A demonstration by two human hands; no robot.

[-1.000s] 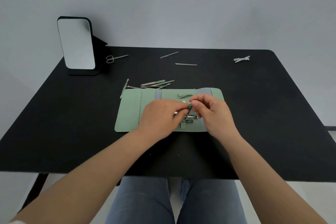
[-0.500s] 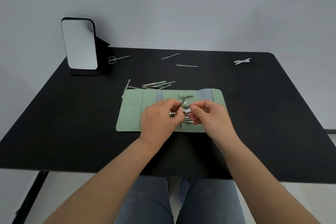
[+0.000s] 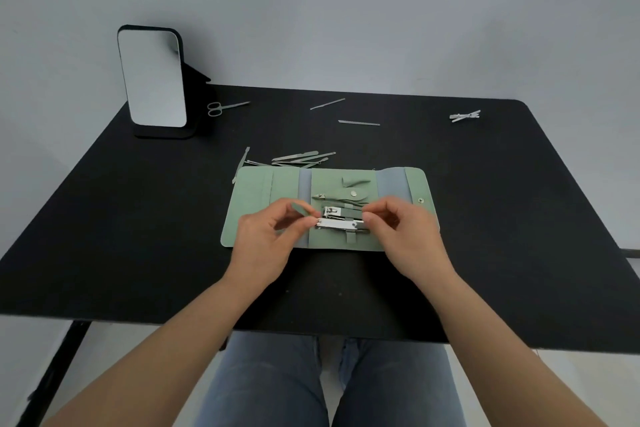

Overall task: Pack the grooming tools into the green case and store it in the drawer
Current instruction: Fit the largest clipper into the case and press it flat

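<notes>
The green case (image 3: pixel 263 208) lies unfolded mid-worktop (image 3: pixel 104 218), two clippers and one plier tucked in its middle panel. The left hand (image 3: pixel 266 246) and right hand (image 3: pixel 405 239) each pinch an end of the nearer clipper (image 3: pixel 337 224). Behind lie one pair of scissors (image 3: pixel 225 107), two single files, a loose tool cluster and one clip.

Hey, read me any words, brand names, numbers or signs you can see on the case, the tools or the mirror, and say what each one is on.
No text can be read anywhere.
Small nail clipper in the green case: dark marks, too blurred to read.
Mirror: plain, no lettering visible.
Loose tools on the table: no markings visible.
</notes>
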